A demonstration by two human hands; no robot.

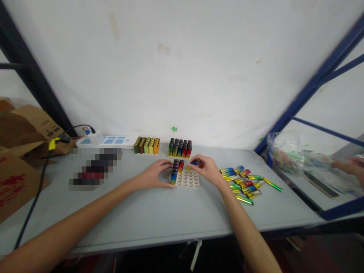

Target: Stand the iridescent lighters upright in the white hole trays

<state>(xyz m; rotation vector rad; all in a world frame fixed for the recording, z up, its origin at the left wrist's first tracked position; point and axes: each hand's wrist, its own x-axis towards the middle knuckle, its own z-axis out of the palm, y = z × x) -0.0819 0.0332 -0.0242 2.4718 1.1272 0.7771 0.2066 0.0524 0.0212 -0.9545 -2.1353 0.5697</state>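
A white tray with round holes lies on the table in front of me. A row of upright lighters with black tops and blue-yellow bodies stands along its left side, and a red lighter stands at the back. My left hand curves around the tray's left edge, thumb at the front corner and fingers behind by the lighter row. Over the tray's back right, my right hand pinches a blue-and-yellow lighter, tilted and partly hidden by the fingers.
Shiny loose lighters lie in a pile at right. Behind the tray stand a block of black-topped lighters and a gold-topped block. A power strip, cardboard boxes and a blue frame flank them; another person's hand shows far right.
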